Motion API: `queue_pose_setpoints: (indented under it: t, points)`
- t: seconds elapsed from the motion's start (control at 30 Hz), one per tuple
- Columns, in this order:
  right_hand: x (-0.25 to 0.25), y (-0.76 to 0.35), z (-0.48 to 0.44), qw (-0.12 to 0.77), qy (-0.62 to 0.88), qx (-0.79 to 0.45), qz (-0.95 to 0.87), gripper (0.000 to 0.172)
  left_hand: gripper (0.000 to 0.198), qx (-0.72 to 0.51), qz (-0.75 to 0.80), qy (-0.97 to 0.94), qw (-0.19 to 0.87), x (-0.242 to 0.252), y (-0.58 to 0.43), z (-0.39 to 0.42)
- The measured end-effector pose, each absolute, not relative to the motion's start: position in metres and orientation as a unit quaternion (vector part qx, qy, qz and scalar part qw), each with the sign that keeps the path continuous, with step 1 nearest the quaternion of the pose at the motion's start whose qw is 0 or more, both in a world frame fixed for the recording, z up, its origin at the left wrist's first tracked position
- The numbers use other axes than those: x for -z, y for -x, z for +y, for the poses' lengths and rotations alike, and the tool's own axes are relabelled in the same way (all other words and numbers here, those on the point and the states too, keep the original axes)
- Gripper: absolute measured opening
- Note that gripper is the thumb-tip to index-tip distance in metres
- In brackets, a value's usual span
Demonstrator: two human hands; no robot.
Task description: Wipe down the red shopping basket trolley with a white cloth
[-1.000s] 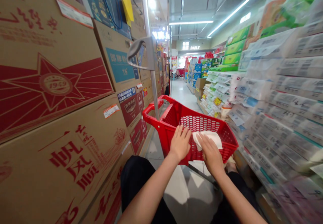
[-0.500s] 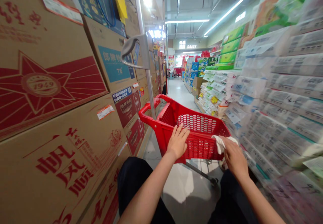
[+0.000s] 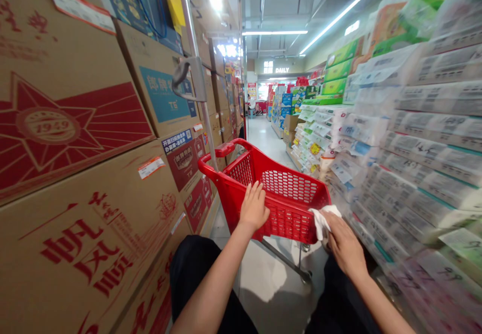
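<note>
A red plastic shopping cart [image 3: 289, 218] with a perforated basket stands before me, its side turned toward my knees. On its near top rim rests my left hand [image 3: 254, 207], open, with fingers stretched over the edge and the thumb on the outer side. My right hand [image 3: 341, 238] is closed on a white cloth [image 3: 323, 220], which lies over the basket's front right corner and touches it. The fingertips of that hand are partly hidden by the cloth and the hand itself. A metal pole with a grey loop handle [image 3: 191, 80] rises at the cart's left end.
Stacked cardboard cartons [image 3: 94, 198] wall the left side closely. Plastic-wrapped paper packs [image 3: 425, 143] are piled high on the right. Between them a pale tiled aisle [image 3: 261, 130] runs back past more stacked goods. The cart's wheel [image 3: 306, 275] stands on the floor between my legs.
The cart has shifted slightly left in view, with both hands staying on it. My right hand and the cloth have moved a little left and down along the corner.
</note>
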State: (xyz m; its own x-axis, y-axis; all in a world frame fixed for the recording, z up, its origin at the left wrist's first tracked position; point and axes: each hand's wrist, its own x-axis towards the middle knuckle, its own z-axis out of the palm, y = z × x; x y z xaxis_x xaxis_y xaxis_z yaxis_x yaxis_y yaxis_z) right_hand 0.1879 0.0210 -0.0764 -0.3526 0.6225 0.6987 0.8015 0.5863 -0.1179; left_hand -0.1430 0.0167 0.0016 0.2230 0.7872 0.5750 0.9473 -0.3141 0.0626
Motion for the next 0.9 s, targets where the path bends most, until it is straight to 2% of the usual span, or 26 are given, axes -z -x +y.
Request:
queue_pose_setpoints:
  t: [0.17, 0.33, 0.53, 0.7, 0.9]
  points:
    - [0.075, -0.165, -0.003, 0.356, 0.411, 0.104, -0.833, 0.058, 0.065, 0.249, -0.512, 0.812, 0.129, 0.012, 0.097, -0.004]
    - [0.063, -0.181, 0.009, 0.336, 0.337, 0.028, -0.879, 0.057, 0.051, 0.243, -0.511, 0.818, 0.101, 0.015, 0.091, -0.019]
    - [0.059, -0.187, 0.049, 0.338, 0.358, -0.043, -0.870, 0.050, 0.048, 0.257, -0.500, 0.824, 0.069, 0.011, 0.102, -0.017]
    - [0.067, -0.175, 0.030, 0.351, 0.398, -0.018, -0.847, 0.049, 0.048, 0.258, -0.495, 0.826, 0.077, 0.010, 0.100, -0.015]
    - [0.076, -0.172, -0.005, 0.352, 0.366, 0.045, -0.860, 0.055, 0.045, 0.260, -0.481, 0.835, 0.056, 0.011, 0.101, -0.017]
